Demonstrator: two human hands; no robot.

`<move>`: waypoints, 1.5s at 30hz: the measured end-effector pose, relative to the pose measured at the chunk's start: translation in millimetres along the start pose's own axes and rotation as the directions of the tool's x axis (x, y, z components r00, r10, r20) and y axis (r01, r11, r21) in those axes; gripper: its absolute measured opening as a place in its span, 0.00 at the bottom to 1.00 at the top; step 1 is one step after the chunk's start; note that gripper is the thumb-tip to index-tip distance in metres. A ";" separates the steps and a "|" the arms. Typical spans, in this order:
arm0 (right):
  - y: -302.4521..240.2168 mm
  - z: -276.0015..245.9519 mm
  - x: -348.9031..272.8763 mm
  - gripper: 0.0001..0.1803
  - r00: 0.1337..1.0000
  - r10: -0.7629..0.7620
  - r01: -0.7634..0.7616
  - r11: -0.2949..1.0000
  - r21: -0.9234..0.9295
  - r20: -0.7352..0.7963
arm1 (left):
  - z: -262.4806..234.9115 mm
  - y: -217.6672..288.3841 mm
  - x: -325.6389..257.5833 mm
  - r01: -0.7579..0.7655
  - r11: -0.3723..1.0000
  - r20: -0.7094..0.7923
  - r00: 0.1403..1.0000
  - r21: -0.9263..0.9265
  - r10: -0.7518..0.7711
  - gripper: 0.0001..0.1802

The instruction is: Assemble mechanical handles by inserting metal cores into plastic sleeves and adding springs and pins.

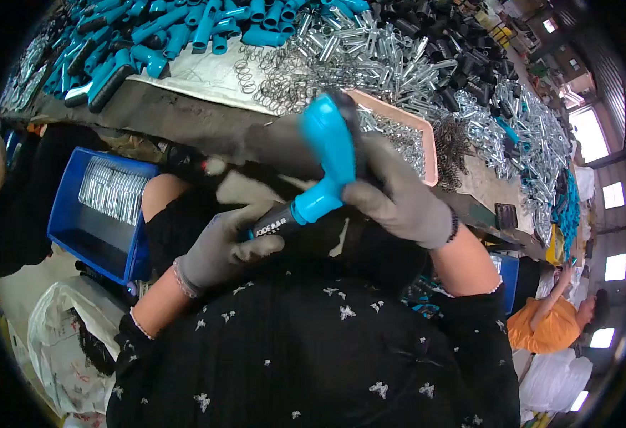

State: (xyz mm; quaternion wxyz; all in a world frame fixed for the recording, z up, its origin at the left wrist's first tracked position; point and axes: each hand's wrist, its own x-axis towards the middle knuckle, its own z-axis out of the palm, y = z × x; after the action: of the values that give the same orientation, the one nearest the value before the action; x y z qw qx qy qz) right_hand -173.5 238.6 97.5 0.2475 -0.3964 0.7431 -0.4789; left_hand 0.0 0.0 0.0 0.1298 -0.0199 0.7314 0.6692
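Between my gloved hands, in front of my chest, is a pistol-shaped plastic tool body (331, 153), teal with black parts and slightly blurred by motion. My left hand (224, 246), in a grey glove, is closed around its black lower end, which bears pale lettering. With the right hand (405, 192), also gloved in grey, I grip the teal body near its bend, fingers behind the black side. The right fingertips are partly hidden behind the tool. What lies inside the tool body cannot be seen.
Teal handle parts (206, 25), loose springs (273, 78) and shiny metal pieces (377, 60) heap on the bench. A pink tray (430, 153) holds small metal parts. At left stands a blue bin (63, 207) with stacked metal strips. A person in orange (545, 324) sits at right.
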 end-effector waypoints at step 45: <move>35.0 -12.1 -28.2 0.17 0.957 -0.146 0.173 0.981 0.087 -0.249 | 22.5 11.3 11.4 -0.147 0.944 0.322 0.945 0.295 0.046 0.32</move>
State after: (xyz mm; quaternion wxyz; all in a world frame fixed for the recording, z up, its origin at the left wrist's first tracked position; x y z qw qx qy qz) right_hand -179.0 276.0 70.4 0.1367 -0.3799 0.7064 -0.5813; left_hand -9.6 25.0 6.9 0.2116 0.1430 0.7990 0.5444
